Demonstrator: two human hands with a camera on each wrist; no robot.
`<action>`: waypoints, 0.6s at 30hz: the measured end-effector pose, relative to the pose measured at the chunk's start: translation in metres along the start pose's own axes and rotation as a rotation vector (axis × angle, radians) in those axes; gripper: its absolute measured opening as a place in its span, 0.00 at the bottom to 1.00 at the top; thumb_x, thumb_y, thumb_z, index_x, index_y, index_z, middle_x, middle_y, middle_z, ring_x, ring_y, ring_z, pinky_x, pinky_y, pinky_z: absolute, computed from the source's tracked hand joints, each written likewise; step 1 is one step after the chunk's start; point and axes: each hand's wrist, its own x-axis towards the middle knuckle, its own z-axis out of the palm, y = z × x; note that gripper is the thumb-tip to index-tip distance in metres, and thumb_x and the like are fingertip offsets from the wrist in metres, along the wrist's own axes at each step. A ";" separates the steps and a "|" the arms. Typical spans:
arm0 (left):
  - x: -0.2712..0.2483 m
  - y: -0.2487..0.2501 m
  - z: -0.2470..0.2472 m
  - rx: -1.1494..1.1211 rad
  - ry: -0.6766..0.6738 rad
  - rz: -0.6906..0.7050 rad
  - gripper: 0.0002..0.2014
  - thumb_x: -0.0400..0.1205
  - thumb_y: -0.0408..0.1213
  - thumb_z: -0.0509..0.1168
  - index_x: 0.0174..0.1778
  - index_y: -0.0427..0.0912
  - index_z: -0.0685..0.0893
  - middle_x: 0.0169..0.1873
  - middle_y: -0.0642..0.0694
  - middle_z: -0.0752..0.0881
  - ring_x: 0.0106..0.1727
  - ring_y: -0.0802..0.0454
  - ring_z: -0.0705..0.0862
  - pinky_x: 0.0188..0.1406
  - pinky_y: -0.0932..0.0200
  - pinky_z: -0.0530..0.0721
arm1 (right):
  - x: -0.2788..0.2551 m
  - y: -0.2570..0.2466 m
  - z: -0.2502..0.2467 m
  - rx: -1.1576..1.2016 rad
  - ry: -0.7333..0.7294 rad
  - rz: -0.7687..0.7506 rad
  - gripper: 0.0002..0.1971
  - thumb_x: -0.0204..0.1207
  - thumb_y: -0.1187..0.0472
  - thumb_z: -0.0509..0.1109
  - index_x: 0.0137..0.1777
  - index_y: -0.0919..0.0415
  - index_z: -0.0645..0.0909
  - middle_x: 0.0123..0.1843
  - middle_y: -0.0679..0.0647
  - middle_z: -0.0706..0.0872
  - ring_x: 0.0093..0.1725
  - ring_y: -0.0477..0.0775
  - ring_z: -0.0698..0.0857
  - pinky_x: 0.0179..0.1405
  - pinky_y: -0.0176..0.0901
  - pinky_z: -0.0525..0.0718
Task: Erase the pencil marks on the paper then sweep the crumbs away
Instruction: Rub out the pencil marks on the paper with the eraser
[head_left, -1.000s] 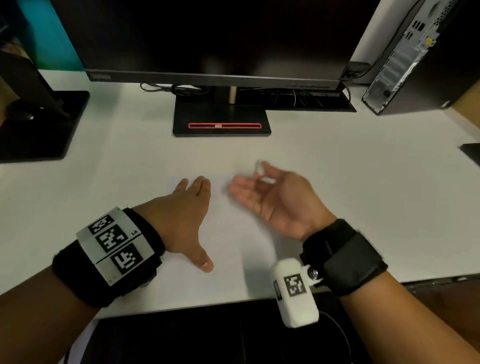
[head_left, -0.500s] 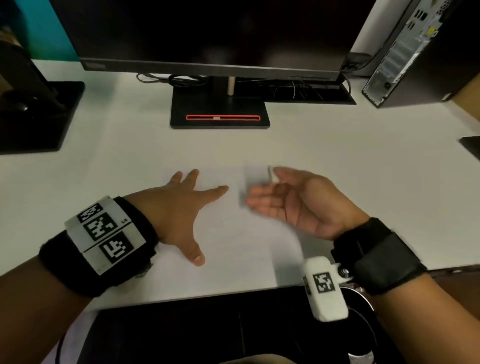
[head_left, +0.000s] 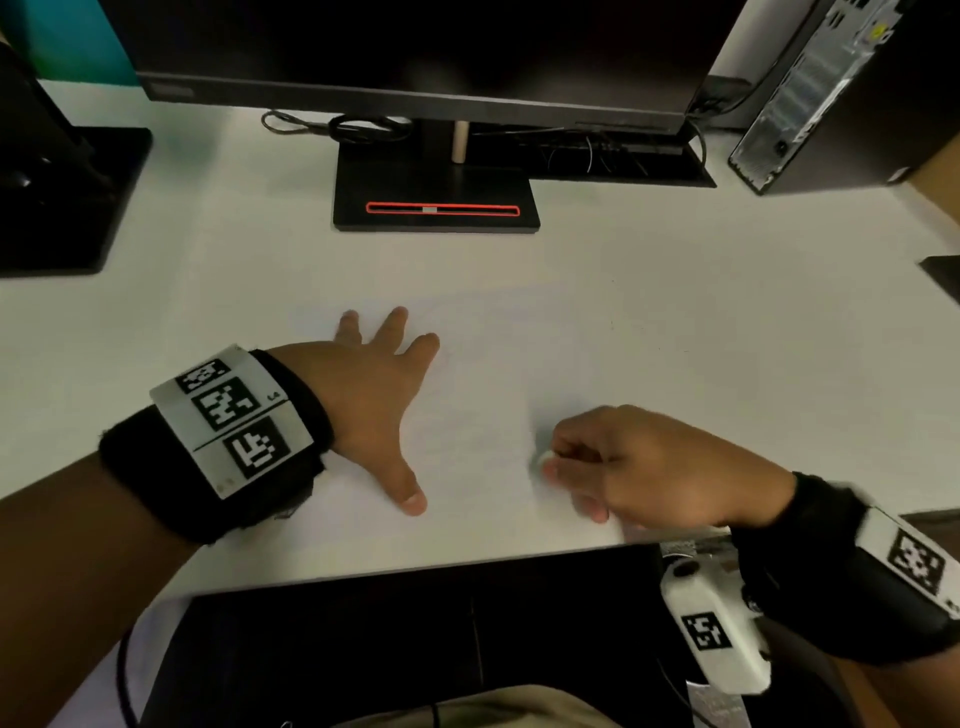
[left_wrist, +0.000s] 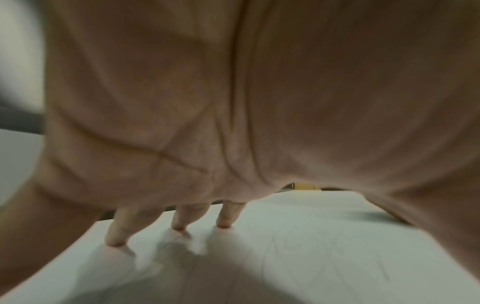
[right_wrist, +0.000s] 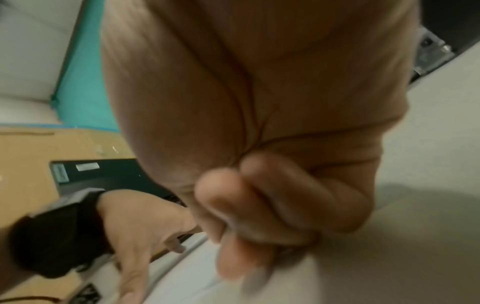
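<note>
A white sheet of paper (head_left: 493, 364) lies on the white desk (head_left: 727, 338), its edges faint. My left hand (head_left: 384, 405) presses flat on the sheet's left part with fingers spread. In the left wrist view its fingertips (left_wrist: 179, 224) touch the paper (left_wrist: 298, 236), and faint pencil marks (left_wrist: 337, 259) show to their right. My right hand (head_left: 566, 467) is curled palm down near the desk's front edge and pinches a small white eraser (head_left: 545, 459) against the sheet. The right wrist view shows its curled fingers (right_wrist: 259, 205), blurred, and hides the eraser.
A black monitor stand (head_left: 436, 197) with a red stripe sits behind the paper, under a wide monitor (head_left: 415, 47). Cables (head_left: 353, 127) lie beside it. A PC tower (head_left: 831, 93) stands back right, another black base (head_left: 62, 197) at the left. The desk's front edge (head_left: 415, 571) is close.
My right hand turned from palm up to palm down, curled round the eraser and came down toward the front edge onto the paper. The left hand spread its fingers and stayed on the sheet.
</note>
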 end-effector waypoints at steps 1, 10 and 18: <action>0.001 -0.001 0.002 0.003 -0.004 0.002 0.79 0.52 0.74 0.80 0.82 0.61 0.25 0.83 0.49 0.22 0.84 0.33 0.28 0.80 0.28 0.63 | 0.004 0.003 -0.002 -0.035 0.079 0.011 0.19 0.86 0.48 0.63 0.36 0.57 0.78 0.34 0.53 0.90 0.27 0.48 0.83 0.36 0.48 0.83; 0.001 0.000 0.002 0.012 -0.021 0.017 0.73 0.53 0.73 0.80 0.72 0.81 0.22 0.81 0.47 0.20 0.83 0.28 0.26 0.79 0.24 0.62 | 0.011 -0.009 0.014 -0.121 0.104 -0.034 0.19 0.86 0.48 0.62 0.37 0.57 0.78 0.30 0.50 0.84 0.29 0.46 0.79 0.30 0.40 0.75; 0.001 0.004 0.000 0.031 -0.028 -0.009 0.73 0.54 0.72 0.80 0.74 0.79 0.21 0.81 0.47 0.19 0.83 0.28 0.27 0.78 0.25 0.63 | 0.013 -0.020 0.023 -0.129 0.101 -0.063 0.18 0.87 0.49 0.62 0.37 0.57 0.78 0.30 0.50 0.83 0.29 0.46 0.80 0.30 0.39 0.74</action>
